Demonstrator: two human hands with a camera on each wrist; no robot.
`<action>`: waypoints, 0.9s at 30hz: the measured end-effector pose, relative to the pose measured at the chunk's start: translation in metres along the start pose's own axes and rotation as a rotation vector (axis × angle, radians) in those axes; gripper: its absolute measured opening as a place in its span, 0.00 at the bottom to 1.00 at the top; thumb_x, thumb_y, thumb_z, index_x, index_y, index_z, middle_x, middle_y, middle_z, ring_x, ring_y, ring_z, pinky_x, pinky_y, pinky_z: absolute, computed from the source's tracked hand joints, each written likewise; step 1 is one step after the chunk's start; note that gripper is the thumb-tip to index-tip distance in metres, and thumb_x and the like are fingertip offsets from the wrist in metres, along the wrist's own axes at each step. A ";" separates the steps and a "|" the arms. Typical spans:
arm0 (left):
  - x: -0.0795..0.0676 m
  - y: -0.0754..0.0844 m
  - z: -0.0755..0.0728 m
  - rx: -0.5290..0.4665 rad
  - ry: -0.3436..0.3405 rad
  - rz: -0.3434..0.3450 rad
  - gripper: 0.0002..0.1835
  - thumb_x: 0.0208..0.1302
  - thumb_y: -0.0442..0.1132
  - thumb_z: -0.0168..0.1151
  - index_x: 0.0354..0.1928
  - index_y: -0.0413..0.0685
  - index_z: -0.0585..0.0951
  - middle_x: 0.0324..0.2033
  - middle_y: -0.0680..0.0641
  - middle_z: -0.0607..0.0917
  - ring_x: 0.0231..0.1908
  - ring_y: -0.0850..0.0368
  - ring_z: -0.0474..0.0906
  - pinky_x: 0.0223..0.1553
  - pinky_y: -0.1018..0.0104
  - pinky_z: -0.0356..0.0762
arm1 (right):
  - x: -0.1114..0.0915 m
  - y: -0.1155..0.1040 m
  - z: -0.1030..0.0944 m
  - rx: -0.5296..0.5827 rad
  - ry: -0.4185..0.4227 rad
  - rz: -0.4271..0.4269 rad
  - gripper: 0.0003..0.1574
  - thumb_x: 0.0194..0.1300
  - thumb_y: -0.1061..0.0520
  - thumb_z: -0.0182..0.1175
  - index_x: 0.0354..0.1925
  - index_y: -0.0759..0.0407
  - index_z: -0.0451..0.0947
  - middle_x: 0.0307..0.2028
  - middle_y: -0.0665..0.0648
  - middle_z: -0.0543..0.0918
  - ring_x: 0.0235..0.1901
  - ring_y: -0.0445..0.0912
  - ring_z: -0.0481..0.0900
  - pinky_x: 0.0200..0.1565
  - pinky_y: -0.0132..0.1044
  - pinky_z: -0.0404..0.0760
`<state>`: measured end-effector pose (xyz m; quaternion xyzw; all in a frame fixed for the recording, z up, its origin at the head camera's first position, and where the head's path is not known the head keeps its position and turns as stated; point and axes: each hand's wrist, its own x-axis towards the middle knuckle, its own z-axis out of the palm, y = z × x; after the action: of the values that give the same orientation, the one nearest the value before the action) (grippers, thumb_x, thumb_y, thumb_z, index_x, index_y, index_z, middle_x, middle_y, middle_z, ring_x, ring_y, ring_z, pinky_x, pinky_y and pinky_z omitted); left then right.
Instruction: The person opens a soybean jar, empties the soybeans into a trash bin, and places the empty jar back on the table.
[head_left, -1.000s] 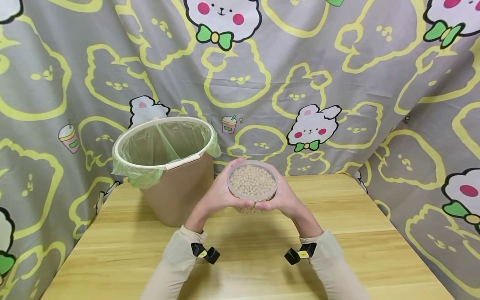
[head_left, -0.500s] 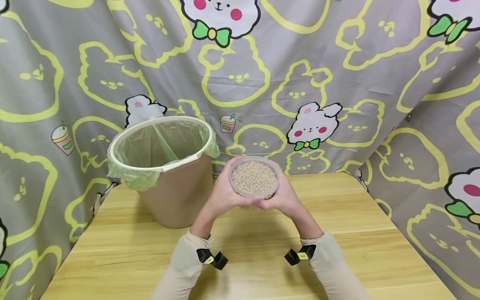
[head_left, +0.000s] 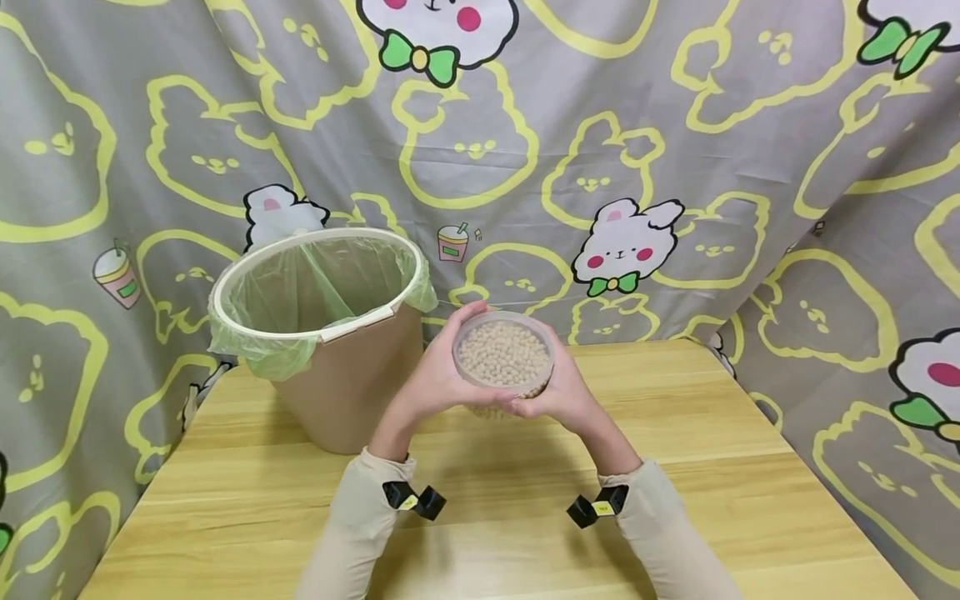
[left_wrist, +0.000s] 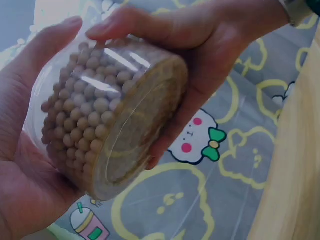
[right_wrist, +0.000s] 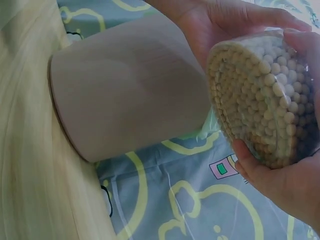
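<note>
The left hand and right hand share one grip, curled around opposite sides of a squat, clear tub of pale beads held up over the table. It's round, with no long axis to favour; the green-lined bin stands just to its left, nearer the left hand, I'd say.

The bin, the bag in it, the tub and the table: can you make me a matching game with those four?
Things:
1. tub
2. bin
3. bag
4. table

Clues:
A. light green, hanging over an edge
B. flat and wooden
C. held up, with little round balls inside
D. brownish and standing upright

Right pairs: 1-C, 2-D, 3-A, 4-B
</note>
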<state>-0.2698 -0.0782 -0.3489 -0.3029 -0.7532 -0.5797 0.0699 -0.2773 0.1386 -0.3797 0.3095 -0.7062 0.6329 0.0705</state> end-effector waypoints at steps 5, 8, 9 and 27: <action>0.002 0.003 0.006 0.030 0.060 -0.030 0.63 0.35 0.34 0.86 0.76 0.47 0.60 0.69 0.48 0.74 0.64 0.49 0.74 0.68 0.49 0.68 | 0.001 0.000 0.001 -0.029 0.038 0.002 0.69 0.34 0.63 0.80 0.74 0.52 0.59 0.68 0.59 0.70 0.64 0.53 0.71 0.66 0.53 0.70; 0.000 0.004 0.021 0.041 0.173 -0.079 0.64 0.34 0.40 0.88 0.76 0.52 0.60 0.69 0.50 0.73 0.64 0.52 0.73 0.68 0.50 0.68 | 0.002 0.000 0.002 -0.062 0.100 0.003 0.72 0.30 0.65 0.80 0.74 0.54 0.59 0.68 0.60 0.70 0.64 0.53 0.70 0.67 0.56 0.68; -0.001 0.005 0.025 0.041 0.206 -0.088 0.64 0.34 0.42 0.88 0.77 0.52 0.60 0.69 0.50 0.72 0.65 0.52 0.72 0.68 0.50 0.68 | 0.002 0.000 0.002 -0.065 0.113 0.006 0.72 0.29 0.66 0.80 0.74 0.54 0.59 0.68 0.61 0.70 0.64 0.53 0.70 0.67 0.56 0.67; 0.011 0.000 -0.004 -0.064 -0.071 0.067 0.58 0.38 0.28 0.83 0.75 0.45 0.63 0.69 0.44 0.74 0.64 0.49 0.74 0.66 0.64 0.70 | -0.001 -0.008 -0.008 0.004 -0.014 -0.021 0.69 0.36 0.67 0.79 0.75 0.53 0.58 0.68 0.60 0.69 0.63 0.52 0.71 0.63 0.41 0.74</action>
<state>-0.2797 -0.0778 -0.3429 -0.3504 -0.7258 -0.5897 0.0528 -0.2750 0.1464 -0.3715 0.3214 -0.7022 0.6313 0.0713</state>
